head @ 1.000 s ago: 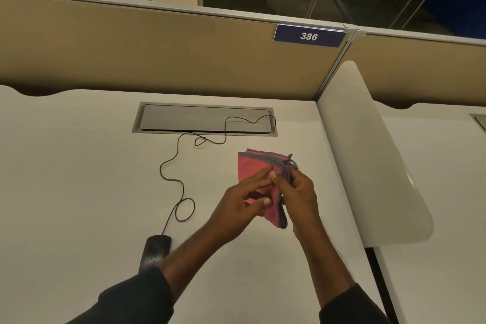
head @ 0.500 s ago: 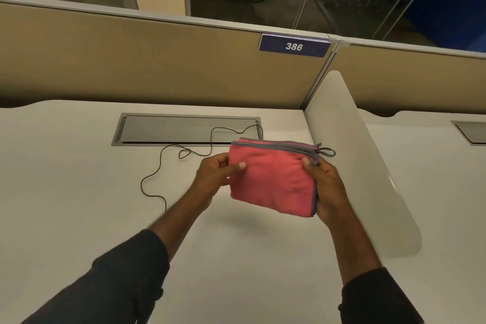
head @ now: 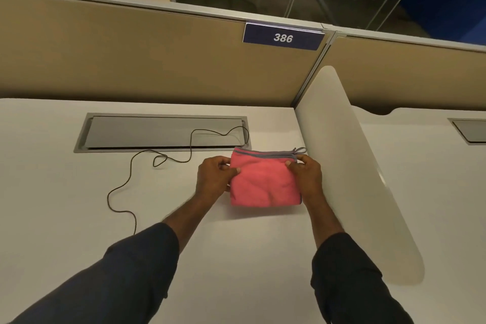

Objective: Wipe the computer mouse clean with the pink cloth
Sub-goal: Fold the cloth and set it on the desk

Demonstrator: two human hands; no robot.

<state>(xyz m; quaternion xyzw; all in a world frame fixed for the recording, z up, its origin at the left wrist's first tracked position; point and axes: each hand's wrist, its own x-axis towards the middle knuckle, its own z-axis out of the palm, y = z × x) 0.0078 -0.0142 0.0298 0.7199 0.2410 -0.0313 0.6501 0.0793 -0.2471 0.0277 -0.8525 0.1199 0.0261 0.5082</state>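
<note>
Two hands hold a folded pink cloth (head: 264,183) between them, just above a white desk (head: 52,192). The left hand (head: 214,177) grips the cloth's left edge, thumb pressed on the top face and fingers curled underneath. The right hand (head: 307,175) pinches the far right corner, thumb on top and fingers wrapped behind the edge. The hands are apart, one at each side of the cloth, and both arms wear dark sleeves.

The cloth is folded into a rough rectangle, several layers thick, soft and slightly rumpled. Grey stitched trim runs along its far edge, and a small grey loop sticks out at the far right corner. Whether its near edge touches the desk cannot be told.

A thin black cable (head: 157,160) snakes across the desk to the left of the cloth, from a grey cable tray (head: 157,131) set into the desk at the far side, and disappears behind the left sleeve. The mouse itself is out of sight. A white curved divider (head: 355,166) stands just right of the right hand. A tan partition at the far side carries a blue plate (head: 283,37) reading 386.
</note>
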